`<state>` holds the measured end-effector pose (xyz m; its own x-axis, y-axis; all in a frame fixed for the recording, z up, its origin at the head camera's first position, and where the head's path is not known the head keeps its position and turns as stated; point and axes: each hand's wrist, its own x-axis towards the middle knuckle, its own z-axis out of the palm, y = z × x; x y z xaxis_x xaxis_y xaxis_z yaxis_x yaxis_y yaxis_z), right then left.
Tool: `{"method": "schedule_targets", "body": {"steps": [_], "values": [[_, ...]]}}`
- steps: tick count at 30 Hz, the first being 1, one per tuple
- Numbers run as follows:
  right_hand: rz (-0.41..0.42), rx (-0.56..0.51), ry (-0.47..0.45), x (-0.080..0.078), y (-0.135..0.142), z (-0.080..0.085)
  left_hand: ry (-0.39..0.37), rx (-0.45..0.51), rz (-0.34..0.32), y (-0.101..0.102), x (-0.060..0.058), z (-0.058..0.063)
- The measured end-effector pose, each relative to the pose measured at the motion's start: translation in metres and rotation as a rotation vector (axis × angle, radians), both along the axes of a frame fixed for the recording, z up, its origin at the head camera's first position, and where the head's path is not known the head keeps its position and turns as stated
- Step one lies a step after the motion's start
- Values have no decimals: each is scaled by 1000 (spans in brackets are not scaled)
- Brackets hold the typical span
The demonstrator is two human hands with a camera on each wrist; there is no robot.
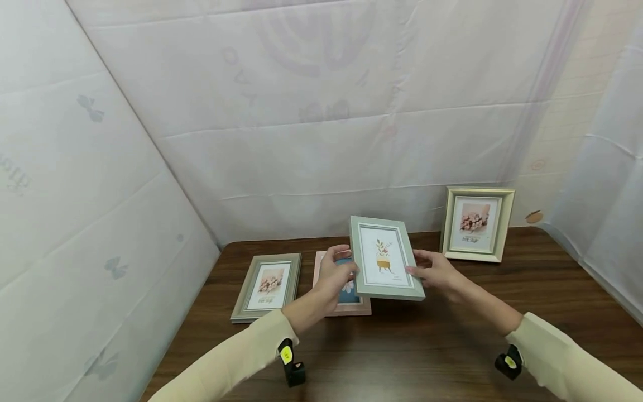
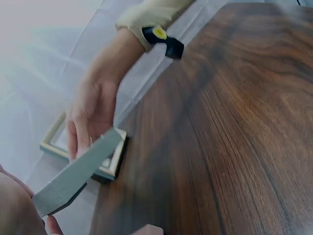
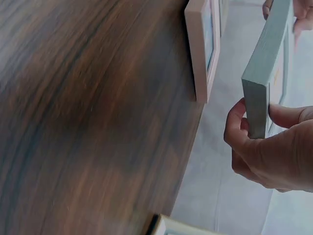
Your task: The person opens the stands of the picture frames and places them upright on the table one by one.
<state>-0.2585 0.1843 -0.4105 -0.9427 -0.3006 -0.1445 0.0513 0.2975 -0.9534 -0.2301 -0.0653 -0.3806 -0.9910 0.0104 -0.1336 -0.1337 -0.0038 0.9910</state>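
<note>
Both hands hold a pale green picture frame [image 1: 384, 257], raised off the table and tilted, its print of a plant in a yellow pot facing up. My left hand [image 1: 331, 279] grips its left edge. On the opposite edge, my right hand [image 1: 442, 273] pinches it, thumb on the front and fingers behind, as the right wrist view shows for this hand [image 3: 279, 147]. Partly hidden beneath the left hand and the green frame is a pink picture frame [image 1: 351, 309] with a blue flower print.
A grey-beige picture frame [image 1: 241, 296] lies at the left of the dark wooden table [image 1: 402, 357]. At the back right, a cream picture frame [image 1: 494, 223] stands leaning back. White printed cloth [image 1: 301, 167] hangs behind the table and along its sides.
</note>
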Motion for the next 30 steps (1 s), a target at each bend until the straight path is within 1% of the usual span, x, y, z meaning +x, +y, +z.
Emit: {"method": "schedule_targets", "body": {"steps": [3,6,11,15,20,25,27,30], "values": [[13,-75,-76,0,-3,-2,31,-18,-8,-1,6,10],[30,-154,-129,-1,-4,-5,66,-33,-41,-2,10,19],[100,-267,-176,-2,-7,-12,123,-52,-107,0,16,33],[166,-325,-215,-2,-16,-17,177,-116,-138,2,21,42],[225,-390,-271,-1,-30,-23,239,-219,-169,3,27,43],[243,-429,-295,-1,-36,-27,298,-291,-259,3,25,41],[249,-448,-305,0,-38,-30,293,-328,-295,0,25,40],[273,-496,-330,0,-42,-33,259,-394,-346,-9,26,38]]}}
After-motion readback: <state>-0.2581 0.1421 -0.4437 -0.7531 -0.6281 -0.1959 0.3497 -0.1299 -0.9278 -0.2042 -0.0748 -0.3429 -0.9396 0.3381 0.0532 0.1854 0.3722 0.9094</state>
